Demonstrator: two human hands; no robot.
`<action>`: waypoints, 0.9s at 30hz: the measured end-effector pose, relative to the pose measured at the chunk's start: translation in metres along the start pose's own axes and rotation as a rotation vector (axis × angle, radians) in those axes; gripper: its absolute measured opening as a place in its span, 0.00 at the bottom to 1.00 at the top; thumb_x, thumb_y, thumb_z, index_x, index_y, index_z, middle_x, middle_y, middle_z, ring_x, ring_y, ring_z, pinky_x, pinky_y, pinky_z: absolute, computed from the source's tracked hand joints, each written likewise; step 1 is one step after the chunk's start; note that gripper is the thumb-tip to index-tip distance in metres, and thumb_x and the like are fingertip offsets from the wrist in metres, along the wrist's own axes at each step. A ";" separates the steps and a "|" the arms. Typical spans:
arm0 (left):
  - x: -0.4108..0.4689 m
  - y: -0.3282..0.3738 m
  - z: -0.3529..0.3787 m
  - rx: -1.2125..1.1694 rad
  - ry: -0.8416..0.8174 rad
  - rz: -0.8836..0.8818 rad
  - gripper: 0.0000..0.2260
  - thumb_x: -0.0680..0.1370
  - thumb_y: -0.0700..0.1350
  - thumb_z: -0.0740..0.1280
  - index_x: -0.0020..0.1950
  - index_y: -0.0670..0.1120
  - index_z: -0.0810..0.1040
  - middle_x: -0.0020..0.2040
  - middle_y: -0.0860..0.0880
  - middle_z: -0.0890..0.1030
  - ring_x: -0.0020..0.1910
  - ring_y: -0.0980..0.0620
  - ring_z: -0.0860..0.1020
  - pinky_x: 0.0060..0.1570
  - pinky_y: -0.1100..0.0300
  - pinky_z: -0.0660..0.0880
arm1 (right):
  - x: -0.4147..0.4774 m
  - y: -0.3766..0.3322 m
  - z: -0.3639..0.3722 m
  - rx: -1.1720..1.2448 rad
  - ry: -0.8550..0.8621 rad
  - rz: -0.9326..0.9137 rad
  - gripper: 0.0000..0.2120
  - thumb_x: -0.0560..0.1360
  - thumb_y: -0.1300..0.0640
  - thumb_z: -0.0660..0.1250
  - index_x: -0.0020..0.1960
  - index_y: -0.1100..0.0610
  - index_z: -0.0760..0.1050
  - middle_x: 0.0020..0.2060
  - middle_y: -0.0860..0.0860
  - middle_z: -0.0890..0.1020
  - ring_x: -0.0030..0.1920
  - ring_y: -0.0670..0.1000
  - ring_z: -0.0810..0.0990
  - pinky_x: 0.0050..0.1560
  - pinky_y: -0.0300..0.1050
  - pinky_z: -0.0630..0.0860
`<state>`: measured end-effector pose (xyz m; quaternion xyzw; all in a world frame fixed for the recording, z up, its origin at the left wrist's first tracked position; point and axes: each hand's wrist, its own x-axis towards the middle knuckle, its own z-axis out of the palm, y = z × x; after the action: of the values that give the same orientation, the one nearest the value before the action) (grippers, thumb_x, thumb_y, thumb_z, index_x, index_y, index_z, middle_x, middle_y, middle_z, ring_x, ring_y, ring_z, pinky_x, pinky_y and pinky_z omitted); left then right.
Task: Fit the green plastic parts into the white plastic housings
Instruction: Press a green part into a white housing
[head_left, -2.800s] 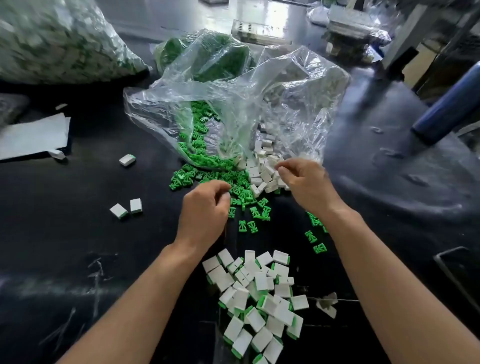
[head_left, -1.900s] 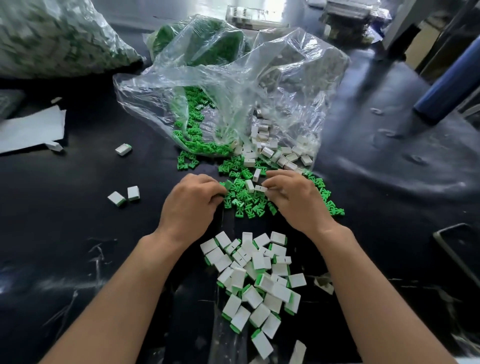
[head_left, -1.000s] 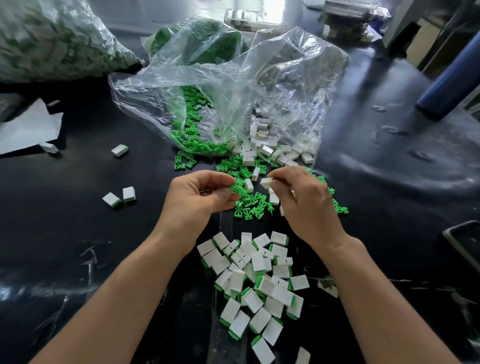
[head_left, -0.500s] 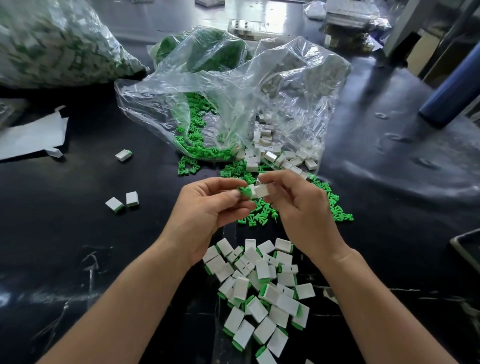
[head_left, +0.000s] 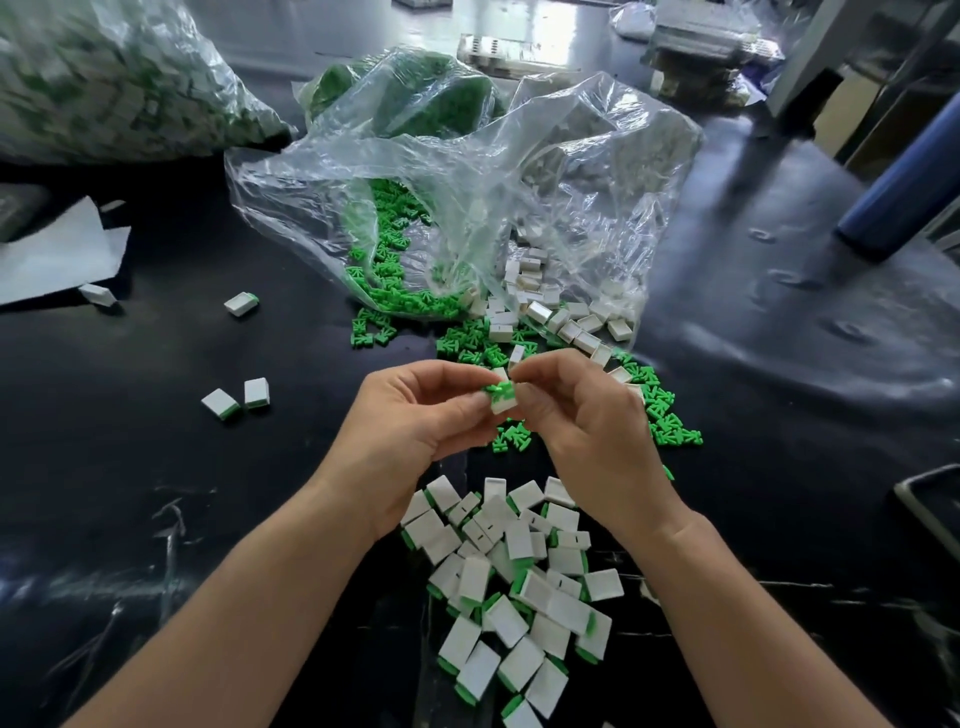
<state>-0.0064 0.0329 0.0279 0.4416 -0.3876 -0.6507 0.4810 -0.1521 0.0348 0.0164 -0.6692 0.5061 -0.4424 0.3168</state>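
Above the black table, my left hand (head_left: 410, 421) pinches a small green part (head_left: 496, 388) at its fingertips. My right hand (head_left: 582, 415) pinches a white housing (head_left: 503, 399), and the green part sits against the housing's top end. Loose green parts (head_left: 665, 415) lie scattered just beyond my hands. Empty white housings (head_left: 571, 317) spill from the mouth of a clear plastic bag (head_left: 467, 171). A pile of housings with green ends (head_left: 514, 582) lies between my forearms.
Three more white-and-green pieces (head_left: 234, 402) lie at the left. A big bag of mixed parts (head_left: 104, 78) fills the back left, with white paper (head_left: 52, 254) beside it. A blue cylinder (head_left: 904, 182) stands at the right, and a dark tray edge (head_left: 930, 499) lower right.
My hands left the loose piles, the left with a green part and the right with a white housing, and came together above the table, where the two pieces now meet.
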 end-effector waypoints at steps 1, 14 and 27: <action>0.000 0.000 0.000 -0.015 0.016 0.011 0.05 0.66 0.35 0.68 0.40 0.41 0.81 0.36 0.45 0.84 0.36 0.51 0.83 0.36 0.63 0.79 | -0.001 -0.001 0.000 0.020 -0.009 -0.006 0.08 0.74 0.63 0.67 0.48 0.51 0.76 0.40 0.47 0.81 0.42 0.46 0.81 0.45 0.43 0.79; -0.005 -0.001 0.007 0.077 0.044 0.083 0.08 0.70 0.32 0.69 0.41 0.44 0.82 0.35 0.48 0.84 0.34 0.54 0.82 0.35 0.65 0.78 | -0.003 -0.005 0.001 0.047 0.081 -0.013 0.06 0.72 0.60 0.70 0.45 0.50 0.80 0.36 0.48 0.84 0.36 0.45 0.83 0.41 0.45 0.80; -0.007 -0.001 0.006 0.161 0.092 0.122 0.13 0.66 0.30 0.72 0.43 0.46 0.81 0.40 0.46 0.83 0.36 0.53 0.81 0.35 0.64 0.78 | -0.003 -0.008 -0.002 0.070 0.129 0.058 0.07 0.73 0.62 0.69 0.38 0.52 0.75 0.33 0.51 0.81 0.36 0.52 0.81 0.40 0.52 0.79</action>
<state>-0.0114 0.0399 0.0304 0.4838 -0.4421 -0.5662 0.4999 -0.1512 0.0396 0.0236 -0.6130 0.5289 -0.4924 0.3194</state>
